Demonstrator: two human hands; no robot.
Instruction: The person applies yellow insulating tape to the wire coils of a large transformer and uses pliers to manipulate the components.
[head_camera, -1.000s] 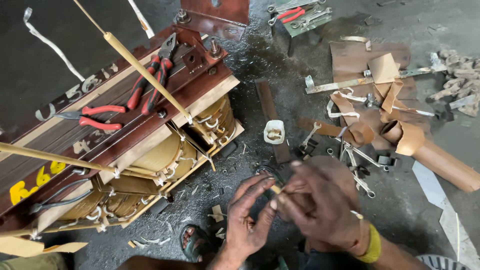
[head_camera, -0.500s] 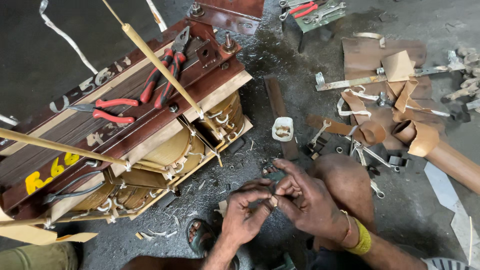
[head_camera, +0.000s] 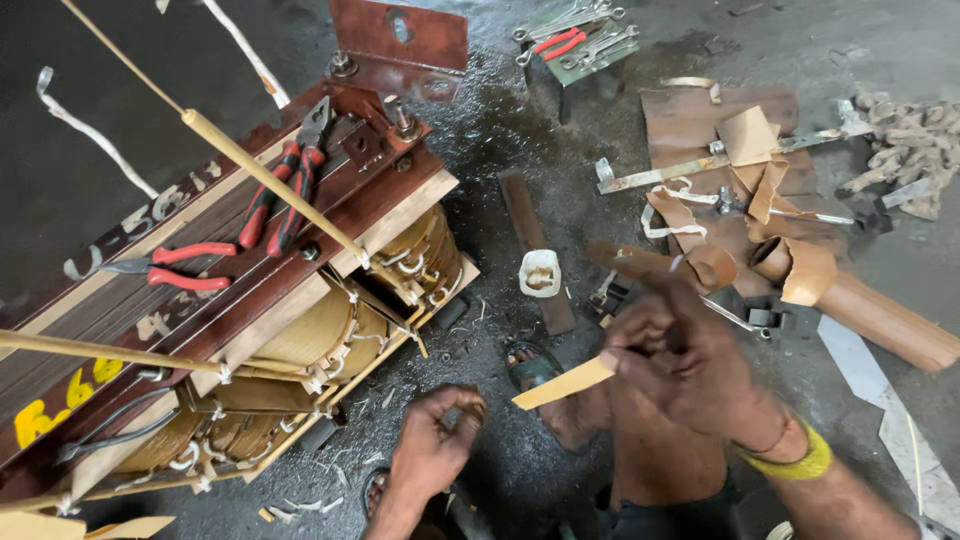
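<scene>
**benchrat:** So what's each hand actually doing?

**coilguy:** Right hand (head_camera: 680, 355) is up in front of the knee, thumb and fingers (head_camera: 625, 345) pinched on one end of a flat tan strip (head_camera: 562, 383). Looks like stiff paper or thin card. The index finger sticks out away from the rest, a bit blurred. The strip's free end pokes out toward the left hand, not touching it.

**benchrat:** And the left?

**coilguy:** Left hand (head_camera: 432, 447) sits lower, just off the corner of the big transformer core (head_camera: 300, 290). Fingers (head_camera: 462, 402) are curled inward, loosely bunched. Can't tell if there's something tiny inside them; nothing shows.

**benchrat:** What's lying around?

**coilguy:** Two red-handled pliers (head_camera: 285, 195) on top of the core, a third pair (head_camera: 165, 267) further left. A small white tape roll (head_camera: 540, 272) on the floor beside a dark wood slat (head_camera: 535, 250). Brown paper scraps and a rolled tube (head_camera: 850, 300) off to the right, and a sandalled foot (head_camera: 535, 370) just under the strip.
</scene>
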